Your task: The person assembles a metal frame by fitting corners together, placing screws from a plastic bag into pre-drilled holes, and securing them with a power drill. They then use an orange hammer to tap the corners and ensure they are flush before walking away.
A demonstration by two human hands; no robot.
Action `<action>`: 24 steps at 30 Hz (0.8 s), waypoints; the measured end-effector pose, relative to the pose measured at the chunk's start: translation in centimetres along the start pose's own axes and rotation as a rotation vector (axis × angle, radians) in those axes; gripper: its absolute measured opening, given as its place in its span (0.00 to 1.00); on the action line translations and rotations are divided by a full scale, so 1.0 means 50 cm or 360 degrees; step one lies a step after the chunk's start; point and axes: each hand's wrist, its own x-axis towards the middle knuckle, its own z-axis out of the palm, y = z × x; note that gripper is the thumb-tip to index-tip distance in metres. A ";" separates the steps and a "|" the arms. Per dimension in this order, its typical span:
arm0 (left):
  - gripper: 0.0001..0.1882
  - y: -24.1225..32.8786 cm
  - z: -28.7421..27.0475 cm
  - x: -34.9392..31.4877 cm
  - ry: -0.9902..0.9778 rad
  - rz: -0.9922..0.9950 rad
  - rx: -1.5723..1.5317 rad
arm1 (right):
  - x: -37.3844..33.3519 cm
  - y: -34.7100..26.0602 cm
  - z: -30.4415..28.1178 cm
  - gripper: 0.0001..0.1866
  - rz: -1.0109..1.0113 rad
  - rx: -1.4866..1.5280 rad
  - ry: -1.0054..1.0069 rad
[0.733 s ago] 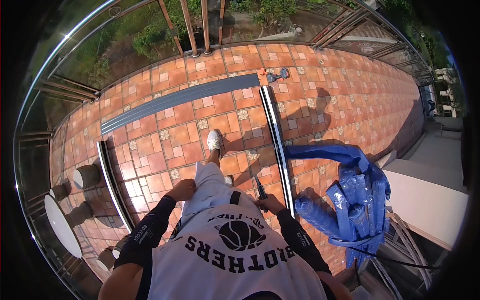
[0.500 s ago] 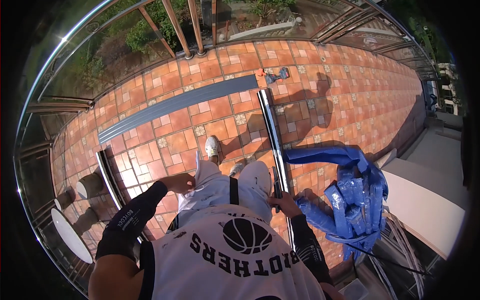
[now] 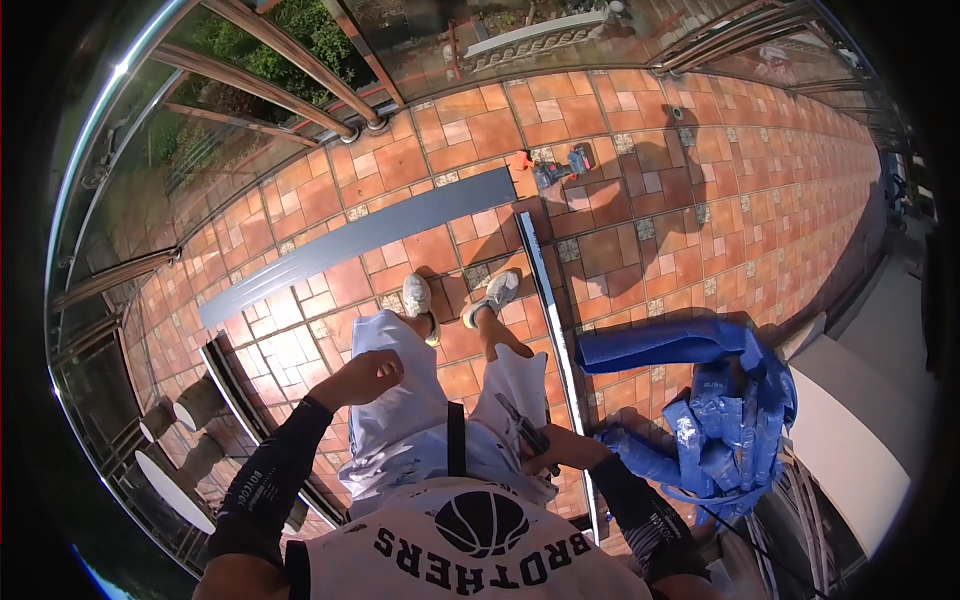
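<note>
My left hand (image 3: 368,379) hovers over the left leg of my white shorts (image 3: 400,395). Its fingers are curled in, and nothing shows in them. Close to my right hip, my right hand (image 3: 565,452) grips a slim dark tool (image 3: 528,428) with a narrow grey end pointing forward; its exact kind is too small to tell. A long, narrow frame piece with a pale face and dark edges (image 3: 553,320) lies just beyond that hand. Ahead of my feet, a long grey panel (image 3: 380,228) lies on the tiles.
An orange and dark power tool (image 3: 555,168) lies past the panel's right end. Crumpled blue wrapping (image 3: 715,425) is heaped at right beside a pale slab (image 3: 850,440). Another long strip (image 3: 250,410) and round stools (image 3: 195,402) stand at left. A metal-and-glass railing (image 3: 270,60) borders the tiled floor.
My left hand has lifted away from the shorts' side, in front of the leg. My right hand has shifted slightly left and nearer, its tool tilting leftward. My right foot has stepped out.
</note>
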 end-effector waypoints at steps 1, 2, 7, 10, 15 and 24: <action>0.07 -0.010 -0.017 0.082 0.0194 -0.0069 0.0080 | 0.028 -0.012 -0.038 0.15 -0.0003 0.0026 -0.0016; 0.07 -0.006 -0.035 0.179 0.0266 0.0004 0.0122 | 0.058 -0.019 -0.076 0.15 0.0050 0.0169 0.0028; 0.18 -0.111 -0.126 0.705 0.0251 0.0103 0.0360 | 0.276 -0.036 -0.306 0.15 -0.0296 0.0621 0.0917; 0.30 -0.267 -0.195 1.020 0.0157 -0.0202 0.0822 | 0.429 -0.036 -0.467 0.14 -0.0417 0.0919 0.1454; 0.51 -0.371 -0.257 1.334 0.0500 -0.0345 0.1303 | 0.628 -0.008 -0.687 0.12 -0.0752 0.1120 0.1674; 0.57 -0.402 -0.237 1.521 0.0870 -0.0154 0.1370 | 0.616 -0.105 -0.854 0.14 -0.0873 0.0046 0.1995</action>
